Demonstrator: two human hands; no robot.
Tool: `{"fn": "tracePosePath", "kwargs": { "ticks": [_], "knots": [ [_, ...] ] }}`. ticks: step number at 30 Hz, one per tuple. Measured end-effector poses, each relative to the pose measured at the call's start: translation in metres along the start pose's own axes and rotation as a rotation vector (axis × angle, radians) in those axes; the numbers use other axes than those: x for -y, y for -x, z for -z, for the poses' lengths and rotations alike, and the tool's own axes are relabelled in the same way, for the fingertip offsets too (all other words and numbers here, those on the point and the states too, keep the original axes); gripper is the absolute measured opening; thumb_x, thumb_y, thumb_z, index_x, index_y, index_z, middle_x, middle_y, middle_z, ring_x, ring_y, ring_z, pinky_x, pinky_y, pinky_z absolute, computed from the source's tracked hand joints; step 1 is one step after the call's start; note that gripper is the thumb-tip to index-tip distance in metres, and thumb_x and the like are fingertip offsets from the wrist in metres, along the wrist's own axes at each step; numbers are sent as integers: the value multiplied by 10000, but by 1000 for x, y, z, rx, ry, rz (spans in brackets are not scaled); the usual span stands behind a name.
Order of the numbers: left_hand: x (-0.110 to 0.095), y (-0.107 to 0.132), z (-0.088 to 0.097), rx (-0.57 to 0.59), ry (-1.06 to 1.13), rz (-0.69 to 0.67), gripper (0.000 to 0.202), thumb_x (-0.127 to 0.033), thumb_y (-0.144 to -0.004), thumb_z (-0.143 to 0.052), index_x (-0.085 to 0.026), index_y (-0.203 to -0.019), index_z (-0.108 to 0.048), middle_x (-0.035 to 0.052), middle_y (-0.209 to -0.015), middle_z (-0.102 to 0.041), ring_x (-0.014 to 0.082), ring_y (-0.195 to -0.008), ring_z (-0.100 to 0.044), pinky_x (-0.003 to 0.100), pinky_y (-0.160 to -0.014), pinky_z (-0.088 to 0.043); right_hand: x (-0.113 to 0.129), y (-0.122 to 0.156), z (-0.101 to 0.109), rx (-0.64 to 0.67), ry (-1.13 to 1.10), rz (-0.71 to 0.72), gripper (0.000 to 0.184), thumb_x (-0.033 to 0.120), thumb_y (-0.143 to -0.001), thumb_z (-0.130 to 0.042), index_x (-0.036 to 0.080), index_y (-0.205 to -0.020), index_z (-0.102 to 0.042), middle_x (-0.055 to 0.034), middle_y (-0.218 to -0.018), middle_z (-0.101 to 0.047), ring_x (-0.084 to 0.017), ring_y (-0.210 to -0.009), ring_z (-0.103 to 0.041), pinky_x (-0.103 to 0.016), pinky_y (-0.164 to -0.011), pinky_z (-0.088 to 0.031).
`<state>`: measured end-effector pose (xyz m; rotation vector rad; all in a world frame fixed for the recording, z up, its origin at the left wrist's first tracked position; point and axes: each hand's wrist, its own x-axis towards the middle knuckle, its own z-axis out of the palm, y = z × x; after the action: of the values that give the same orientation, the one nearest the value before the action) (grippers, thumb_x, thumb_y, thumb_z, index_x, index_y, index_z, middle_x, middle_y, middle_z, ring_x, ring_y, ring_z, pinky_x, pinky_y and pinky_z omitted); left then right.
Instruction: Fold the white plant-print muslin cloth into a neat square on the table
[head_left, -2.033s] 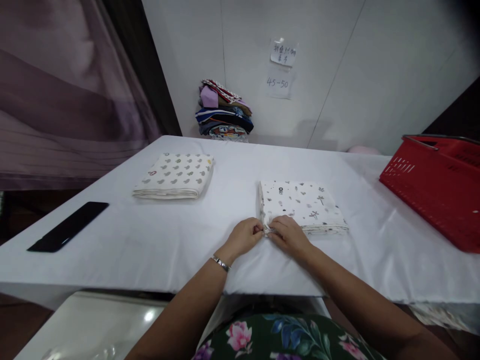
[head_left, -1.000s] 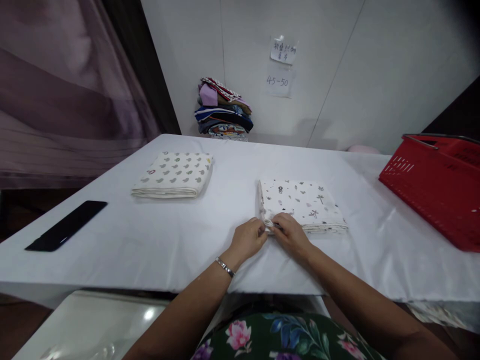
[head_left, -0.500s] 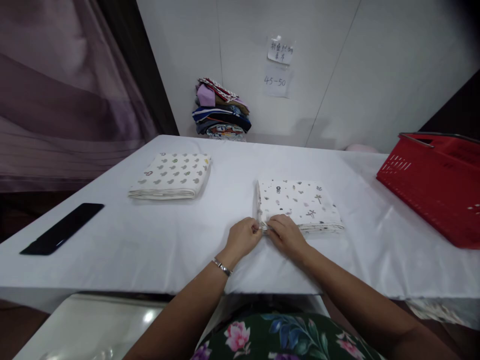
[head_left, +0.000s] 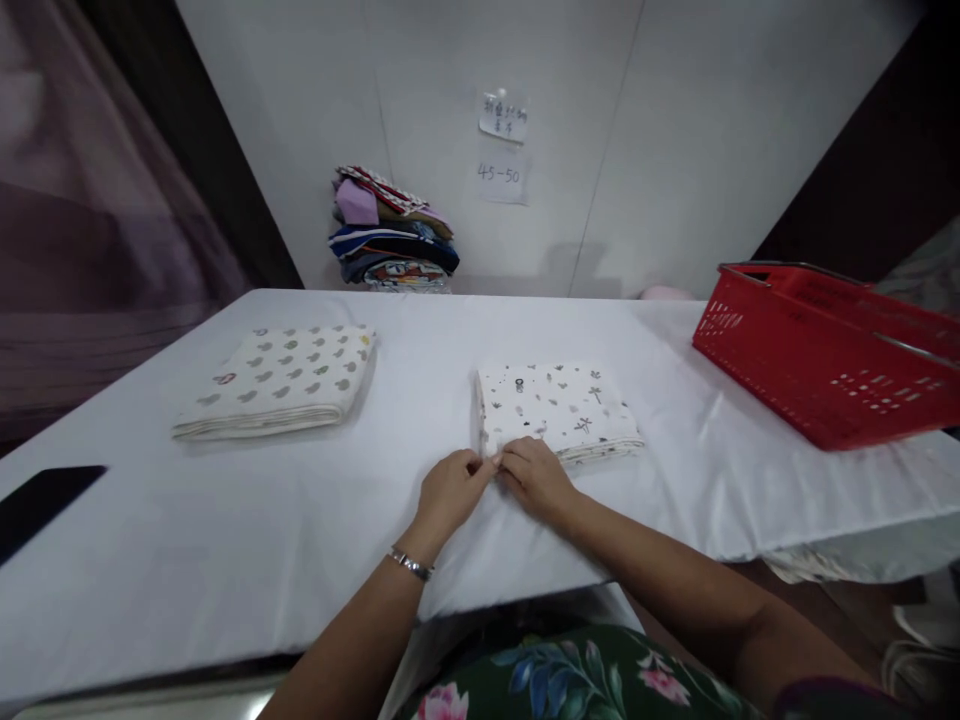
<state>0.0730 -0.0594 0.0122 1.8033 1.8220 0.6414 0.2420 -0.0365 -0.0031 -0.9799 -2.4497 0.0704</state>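
On the desk point(head_left: 225, 520), left hand point(head_left: 448, 492) and right hand point(head_left: 536, 480) each clamp their grip on the cloth point(head_left: 559, 405), at its near-left corner.

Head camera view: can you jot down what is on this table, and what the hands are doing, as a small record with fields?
Left hand: pinches the near left corner of the printed folded cloth
Right hand: pinches the same corner, right beside the other hand
Surface: white-covered table
Further left: second folded cloth, lying apart
Right side: red basket
Left edge: dark flat object
Behind the table: stack of clothes
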Motion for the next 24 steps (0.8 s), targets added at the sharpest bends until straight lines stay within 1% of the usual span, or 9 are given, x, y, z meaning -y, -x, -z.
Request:
{"fn": "tracePosePath", "kwargs": {
  "ticks": [3, 6, 9, 11, 15, 18, 21, 24],
  "knots": [
    [-1, 0, 0, 5, -19, -11, 438, -563, -813, -387, -195, -664, -571, 7, -667, -601, 150, -626, -518, 257, -562, -313, -2, 1, 1, -6, -30, 22, 158, 195, -868, -492, 171, -978, -603, -83, -927, -605, -202, -860, -503, -341, -743, -393],
    [-2, -1, 1, 17, -40, -7, 417, -550, -808, -398, -199, -674, -579, 6, -667, -607, 156, -640, -532, 255, -559, -314, -11, 7, 8, -17, -65, 86, 228, 204, -882, -472, 180, -1089, -564, -87, -1002, -613, -200, -923, -517, -346, -789, -410],
    [-2, -2, 2, 23, -50, 7, 407, -537, -806, -397, -200, -677, -584, 8, -674, -613, 159, -642, -536, 257, -557, -315, -28, 22, 23, -32, -59, 120, 291, 202, -889, -456, 199, -1173, -518, -88, -1077, -612, -200, -990, -526, -368, -838, -422],
    [-2, -3, 2, 33, -46, 12, 404, -533, -804, -394, -199, -671, -580, 6, -672, -611, 158, -633, -534, 258, -555, -317, -44, 39, 36, -54, -33, 102, 322, 203, -891, -456, 222, -1210, -497, -86, -1121, -606, -207, -1033, -525, -391, -862, -425],
    [-2, -4, 3, 56, -28, 28, 412, -546, -795, -395, -202, -671, -583, 2, -658, -601, 160, -624, -534, 257, -551, -325, -85, 81, 61, -151, 55, -48, 373, 185, -895, -442, 254, -1260, -477, -88, -1179, -592, -223, -1082, -528, -435, -893, -429],
    [-2, -4, 3, 65, -24, 36, 418, -555, -795, -392, -202, -671, -580, 2, -664, -601, 163, -628, -539, 258, -555, -332, -112, 111, 73, -177, 121, -142, 364, 185, -894, -440, 259, -1243, -510, -81, -1209, -585, -237, -1126, -509, -465, -933, -409],
    [-2, -4, 3, 62, -39, 35, 413, -551, -798, -390, -204, -679, -579, 4, -679, -608, 166, -639, -543, 261, -565, -336, -130, 129, 77, -224, 137, -283, 331, 223, -887, -454, 250, -1202, -556, -79, -1205, -589, -253, -1159, -485, -481, -960, -394],
    [-3, -4, 4, 63, -52, 30, 415, -549, -802, -383, -204, -681, -578, 4, -687, -612, 165, -644, -545, 263, -568, -336, -137, 136, 76, -292, 54, -458, 317, 284, -876, -477, 240, -1173, -579, -85, -1185, -589, -242, -1122, -509, -455, -953, -415]
  ]
}}
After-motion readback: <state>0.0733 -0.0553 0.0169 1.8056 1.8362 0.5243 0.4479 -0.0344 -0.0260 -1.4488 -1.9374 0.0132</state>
